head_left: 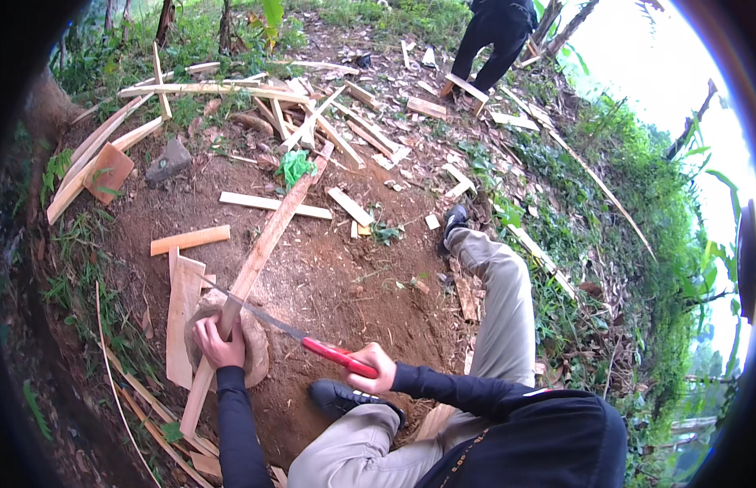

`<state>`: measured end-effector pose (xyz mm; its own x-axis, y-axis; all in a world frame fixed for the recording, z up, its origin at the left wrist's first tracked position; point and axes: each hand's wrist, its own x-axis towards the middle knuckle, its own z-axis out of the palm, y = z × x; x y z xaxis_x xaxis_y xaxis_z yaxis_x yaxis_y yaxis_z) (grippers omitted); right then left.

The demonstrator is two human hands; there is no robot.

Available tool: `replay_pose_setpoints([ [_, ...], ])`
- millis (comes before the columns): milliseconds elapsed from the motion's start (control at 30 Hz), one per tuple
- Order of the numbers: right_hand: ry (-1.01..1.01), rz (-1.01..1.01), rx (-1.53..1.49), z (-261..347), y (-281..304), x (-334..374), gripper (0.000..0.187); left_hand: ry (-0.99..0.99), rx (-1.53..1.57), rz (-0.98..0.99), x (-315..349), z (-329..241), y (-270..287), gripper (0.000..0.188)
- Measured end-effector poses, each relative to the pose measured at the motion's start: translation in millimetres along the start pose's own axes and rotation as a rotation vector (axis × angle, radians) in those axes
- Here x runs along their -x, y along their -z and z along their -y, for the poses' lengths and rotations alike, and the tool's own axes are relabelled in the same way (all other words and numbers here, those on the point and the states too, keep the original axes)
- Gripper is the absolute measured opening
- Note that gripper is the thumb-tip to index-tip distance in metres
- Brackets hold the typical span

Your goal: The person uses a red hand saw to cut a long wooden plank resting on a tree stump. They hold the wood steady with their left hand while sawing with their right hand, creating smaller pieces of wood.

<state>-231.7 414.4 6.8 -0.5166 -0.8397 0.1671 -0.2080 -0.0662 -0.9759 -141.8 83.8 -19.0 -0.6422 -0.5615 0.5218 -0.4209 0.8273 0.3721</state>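
A long wooden plank slants across the ground and rests over a pale round block, which looks like a stump or stone. My left hand grips the plank from above where it crosses the block. In my right hand is the red handle of a hand saw. Its thin grey blade reaches up and left across the plank, just beyond my left hand. Pale sawdust lies on the soil beside the plank. How deep the blade sits in the wood I cannot tell.
Wide boards lie left of the block, with a short wood piece above them. Offcuts and slats are heaped farther off near a green plastic bag and a grey stone. Another person stands at the back right.
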Motion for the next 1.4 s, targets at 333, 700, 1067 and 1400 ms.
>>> replay_pose_setpoints([
  [333, 0.051, 0.024, -0.025, 15, -8, -2, 0.01, 0.019, -0.032, 0.001, 6, 3, -1, 0.039],
  [700, 0.097, -0.029, 0.01, 4, -30, -35, 0.019, -0.01, 0.002, -0.018, 7, 4, -3, 0.037],
  [1067, -0.039, -0.035, 0.066, 9, -38, -73, 0.02, -0.024, -0.036, 0.007, 1, 15, -1, 0.032],
  [1400, -0.014, -0.019, 0.039, -2, -44, -79, 0.024, -0.027, -0.025, -0.015, 6, 7, -6, 0.037],
])
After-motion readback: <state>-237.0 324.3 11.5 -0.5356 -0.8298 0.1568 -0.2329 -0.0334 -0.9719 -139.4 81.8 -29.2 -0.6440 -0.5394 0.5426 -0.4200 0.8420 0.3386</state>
